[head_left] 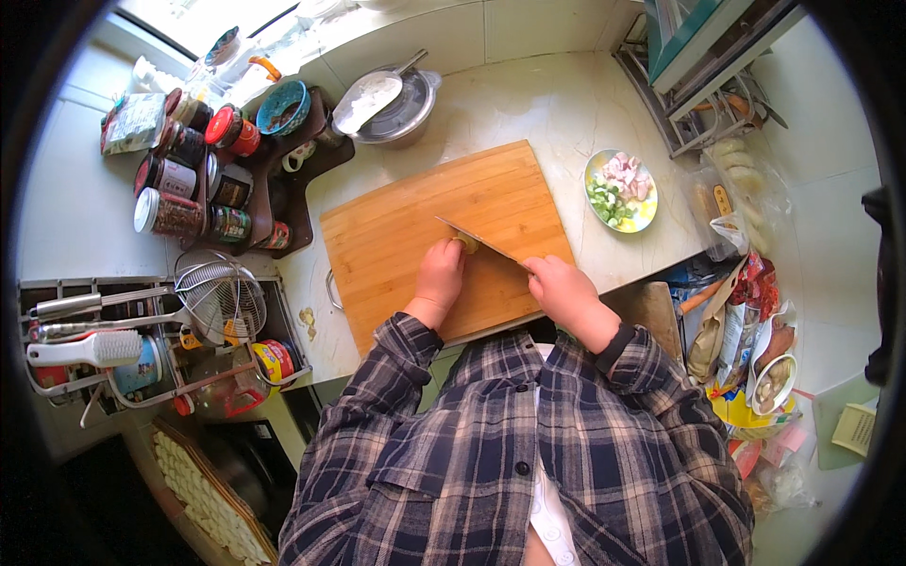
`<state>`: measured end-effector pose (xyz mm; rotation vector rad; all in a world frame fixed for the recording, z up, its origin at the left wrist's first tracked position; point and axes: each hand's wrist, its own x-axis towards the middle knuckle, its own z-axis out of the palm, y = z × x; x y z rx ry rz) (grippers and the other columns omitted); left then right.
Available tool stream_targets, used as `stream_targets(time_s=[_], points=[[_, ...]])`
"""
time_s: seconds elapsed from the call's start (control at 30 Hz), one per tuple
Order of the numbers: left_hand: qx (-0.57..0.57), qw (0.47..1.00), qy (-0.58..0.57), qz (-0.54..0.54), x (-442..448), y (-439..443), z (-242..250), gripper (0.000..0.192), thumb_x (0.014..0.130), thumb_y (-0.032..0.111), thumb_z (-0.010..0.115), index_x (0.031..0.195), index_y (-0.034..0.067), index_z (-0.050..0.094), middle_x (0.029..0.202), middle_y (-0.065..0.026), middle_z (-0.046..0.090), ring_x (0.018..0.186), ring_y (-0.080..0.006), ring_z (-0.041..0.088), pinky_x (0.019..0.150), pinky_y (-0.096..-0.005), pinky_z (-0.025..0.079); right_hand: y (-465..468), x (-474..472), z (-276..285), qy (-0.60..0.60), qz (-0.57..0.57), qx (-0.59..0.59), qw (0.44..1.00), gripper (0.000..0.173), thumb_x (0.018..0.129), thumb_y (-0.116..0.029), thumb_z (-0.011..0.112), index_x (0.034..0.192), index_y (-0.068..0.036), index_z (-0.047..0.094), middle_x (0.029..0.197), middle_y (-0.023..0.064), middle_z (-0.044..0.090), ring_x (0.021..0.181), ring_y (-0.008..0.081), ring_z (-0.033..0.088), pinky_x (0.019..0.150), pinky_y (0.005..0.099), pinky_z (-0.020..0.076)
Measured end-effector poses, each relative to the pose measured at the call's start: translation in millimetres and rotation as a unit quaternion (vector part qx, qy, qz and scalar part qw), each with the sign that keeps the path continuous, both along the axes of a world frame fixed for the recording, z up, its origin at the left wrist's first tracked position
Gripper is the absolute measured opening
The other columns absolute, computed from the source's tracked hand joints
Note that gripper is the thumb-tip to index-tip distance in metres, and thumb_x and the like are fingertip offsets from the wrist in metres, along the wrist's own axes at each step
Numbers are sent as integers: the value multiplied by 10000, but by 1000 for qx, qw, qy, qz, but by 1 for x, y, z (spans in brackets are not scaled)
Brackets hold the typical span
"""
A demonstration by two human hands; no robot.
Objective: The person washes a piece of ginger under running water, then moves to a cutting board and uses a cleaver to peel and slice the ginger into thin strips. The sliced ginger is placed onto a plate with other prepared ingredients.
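Observation:
A wooden cutting board (410,205) lies in front of me on the counter. My left hand (440,274) holds a small pale yellowish piece of food (467,242), perhaps ginger, against the board with its fingertips. In my right hand (563,286) is the handle of a kitchen knife (488,242); its blade points up and left, right beside the piece. To the right of the board stands a plate (589,196) with chopped green onion (610,204) and pieces of pale pink raw meat (626,175).
A lidded metal bowl (417,117) with a scoop of white powder (371,99) stands behind the board. Jars (168,212) crowd a brown shelf at left, above a wire rack (177,389) with strainers. Peel scraps (307,320) lie left of the board. Bags (743,318) fill the right side.

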<state>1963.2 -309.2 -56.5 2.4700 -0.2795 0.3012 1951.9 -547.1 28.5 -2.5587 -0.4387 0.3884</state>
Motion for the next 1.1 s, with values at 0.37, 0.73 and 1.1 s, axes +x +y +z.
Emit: stream_targets(time_s=[0.37,0.73,1.1], points=[[-20,997,-63,-24,3,0,2,179,789,35,660,962,29,619,1006,-154,626,925,-378,593,783,-432,503,-5,11,3,-41,-6,36,998,119,894,-171,539,980,-100,580,869,171,615,793,393,625,685,502,508],[1,997,-65,-30,2,-3,0,191,799,56,662,987,46,632,1041,-148,634,934,-358,606,767,-425,514,5,8,-6,-29,1,6,1000,116,889,-189,550,976,-119,581,866,165,620,777,391,630,666,506,513],[-5,992,-122,-22,-2,2,11,180,800,59,685,977,42,656,986,-144,650,896,-347,620,754,-413,523,6,8,-1,-105,1,37,994,76,878,-150,552,928,-94,539,822,153,617,742,382,626,633,492,511]])
